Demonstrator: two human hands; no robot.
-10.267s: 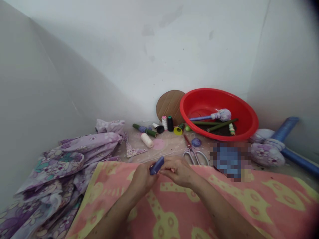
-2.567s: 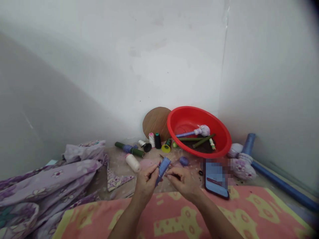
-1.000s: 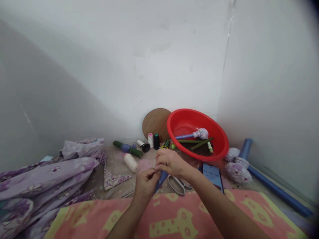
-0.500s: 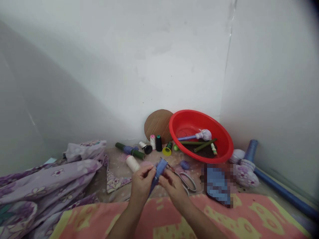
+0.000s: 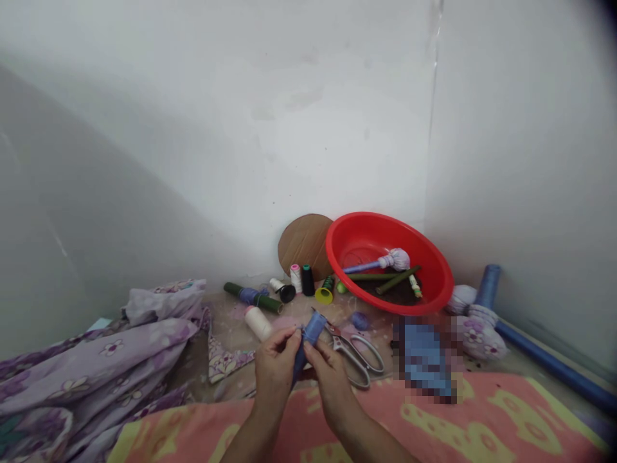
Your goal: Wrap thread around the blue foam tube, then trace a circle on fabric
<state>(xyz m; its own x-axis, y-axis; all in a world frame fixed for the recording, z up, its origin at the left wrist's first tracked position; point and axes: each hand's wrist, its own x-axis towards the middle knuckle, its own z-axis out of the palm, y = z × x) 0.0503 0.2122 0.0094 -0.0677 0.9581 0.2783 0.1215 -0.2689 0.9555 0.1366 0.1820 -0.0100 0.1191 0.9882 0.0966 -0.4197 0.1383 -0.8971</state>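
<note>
A blue tube, wrapped in cloth or thread, stands tilted between my two hands above the pink-and-yellow cloth. My left hand is closed, thumb and forefinger pinched at the tube's left side. My right hand is closed around its right side, below the upper end. Whether a loose thread runs between the fingers is too small to tell. Silver-handled scissors lie just right of my right hand. A large white thread spool rests behind my left hand, and a small blue yarn ball sits behind the scissors.
A red basin holding sticks leans by the wall. Beside it are a cardboard disc, several thread spools and a green tube with blue yarn. Floral fabric lies left; a pixelated blue object and blue rod lie right.
My right hand has shifted lower on the blue tube, with its fingers drawn in closer, so more of the tube's upper end and the scissors shows. The view has shifted slightly.
</note>
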